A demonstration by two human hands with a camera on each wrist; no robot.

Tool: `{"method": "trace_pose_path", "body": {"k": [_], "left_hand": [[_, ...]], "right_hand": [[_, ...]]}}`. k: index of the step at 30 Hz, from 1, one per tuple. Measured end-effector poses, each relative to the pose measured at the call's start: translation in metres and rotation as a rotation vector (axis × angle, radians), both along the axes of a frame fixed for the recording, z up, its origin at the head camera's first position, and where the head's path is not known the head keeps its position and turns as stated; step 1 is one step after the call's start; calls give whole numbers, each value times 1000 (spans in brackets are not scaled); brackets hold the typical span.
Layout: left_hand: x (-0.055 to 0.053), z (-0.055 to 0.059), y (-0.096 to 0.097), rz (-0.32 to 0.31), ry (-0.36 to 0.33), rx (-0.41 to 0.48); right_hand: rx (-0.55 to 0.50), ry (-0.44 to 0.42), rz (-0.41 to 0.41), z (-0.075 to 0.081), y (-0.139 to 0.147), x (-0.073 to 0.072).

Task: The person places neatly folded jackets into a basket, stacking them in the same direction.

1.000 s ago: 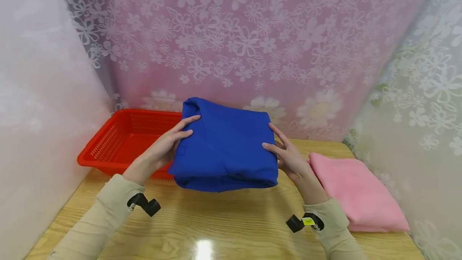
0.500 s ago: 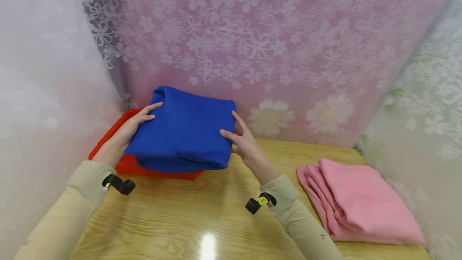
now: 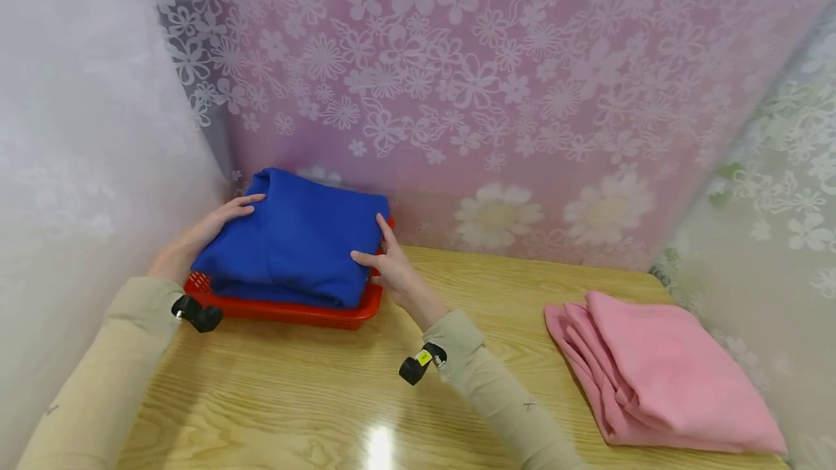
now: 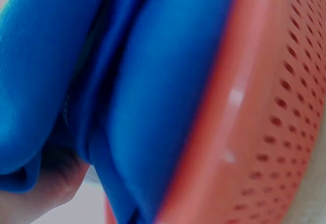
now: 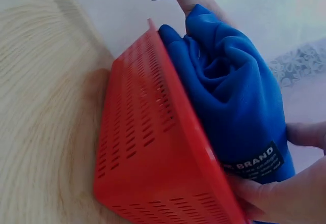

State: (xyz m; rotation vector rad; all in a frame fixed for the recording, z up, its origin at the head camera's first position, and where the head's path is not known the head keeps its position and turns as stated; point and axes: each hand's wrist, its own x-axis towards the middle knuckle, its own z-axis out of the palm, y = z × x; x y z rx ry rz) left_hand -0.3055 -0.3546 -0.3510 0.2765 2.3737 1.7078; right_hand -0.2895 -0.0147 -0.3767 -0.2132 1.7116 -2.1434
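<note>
A thick folded blue garment (image 3: 307,238) sits at the mouth of the red plastic basket (image 3: 339,318), its bulk standing above the rim. My left hand (image 3: 218,227) grips the garment's left side, thumb and a finger on top and the rest hidden beneath. On the opposite side my right hand (image 3: 395,267) holds the edge, thumb on the upper face, some fingers tucked under it close by the basket rim. A dark label with white lettering (image 5: 257,163) shows on the garment in the right wrist view. The left wrist view shows blue folds (image 4: 153,81) against the basket wall (image 4: 254,107).
A folded pink cloth (image 3: 679,376) lies at the right of the wooden table (image 3: 294,397). A pink flowered curtain (image 3: 457,129) hangs behind the table, and a whitish sheet (image 3: 85,129) closes off the left side near the basket.
Both hands have carried the blue garment leftward from the middle, over the basket, and lowered it to the rim. The view has shifted slightly; the pink cloth stays on the table.
</note>
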Motion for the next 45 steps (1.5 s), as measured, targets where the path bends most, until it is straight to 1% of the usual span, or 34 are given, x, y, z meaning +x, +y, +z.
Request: {"method": "trace_pose_path", "body": {"k": [2,4,6,10,14,17,19,22,25,27,30,31,33,35,36,38,40,41,43,45], "left_hand": [[-3,-8,0,24,-4,-67],[-4,-15,-1,46,-8,-133],[-4,-24,-2,55,-31,-167],[-1,-41,-5,38,-89,-178],[1,-51,-5,17,-109,-191],[2,-55,-5,3,-126,-190],[2,-58,-4,-1,-146,-204],[2,-61,-4,-7,-158,-256],[2,-63,-2,-18,-157,-315],[2,-63,-1,-28,-143,-345],[1,-64,-1,-36,-114,-370],[3,-64,-1,-37,-100,-386],[6,-65,0,-40,-66,-435],[5,-63,3,-38,-6,-514],[5,-62,5,-26,31,-560],[5,-58,12,17,113,-646],[7,-52,20,99,197,-715],[9,-48,27,149,237,-733],[14,-39,43,249,318,-738],[20,-31,61,332,412,-720]], "right_hand": [[21,-12,-10,-2,-3,0],[80,-11,-24,-2,-6,0],[147,10,-25,-1,-10,2],[330,93,0,-3,-17,6],[506,177,40,-7,-20,9],[624,232,88,-9,-22,9],[685,262,121,-10,-23,10],[766,297,148,-11,-25,12],[891,370,171,-12,-27,13],[987,425,204,-12,-29,15],[1164,531,259,-13,-33,16],[1223,560,283,-13,-35,18],[1321,603,311,-12,-38,23],[1389,653,321,-11,-38,26],[1399,673,317,-11,-37,28],[1372,716,285,-9,-33,30],[1291,775,232,-8,-25,30],[1234,804,196,-7,-19,31],[1110,837,129,-6,-7,32],[998,867,59,-4,7,33]]}}
